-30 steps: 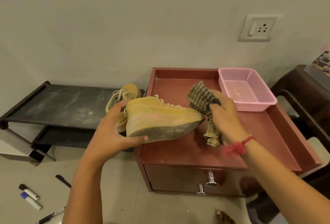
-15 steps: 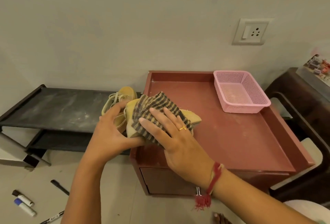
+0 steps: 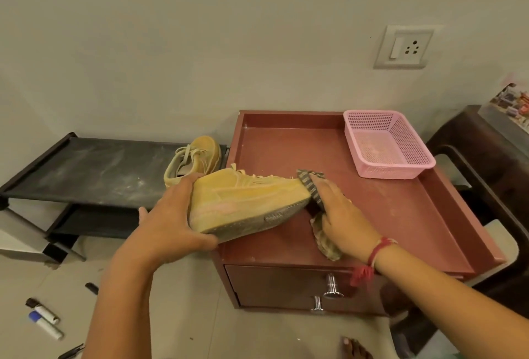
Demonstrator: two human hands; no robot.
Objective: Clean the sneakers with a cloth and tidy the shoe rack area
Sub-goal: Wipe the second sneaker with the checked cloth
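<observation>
Left hand (image 3: 171,215) grips the sneaker (image 3: 246,201) by the heel, thumb under the sole, holding it tilted in the air over the cabinet's (image 3: 400,215) front left corner. One hard wipe could twist it free. The cloth (image 3: 312,186) sits on the toe, bunched in the right hand's (image 3: 340,215) curled fingers, and its loose tail could slip. Markers (image 3: 43,318) litter the floor, a trip risk. The second sneaker (image 3: 194,161) waits at the shoe rack's (image 3: 86,169) right end, with a pink basket (image 3: 386,149) at the cabinet's back right. Nothing blocks the wiping.
</observation>
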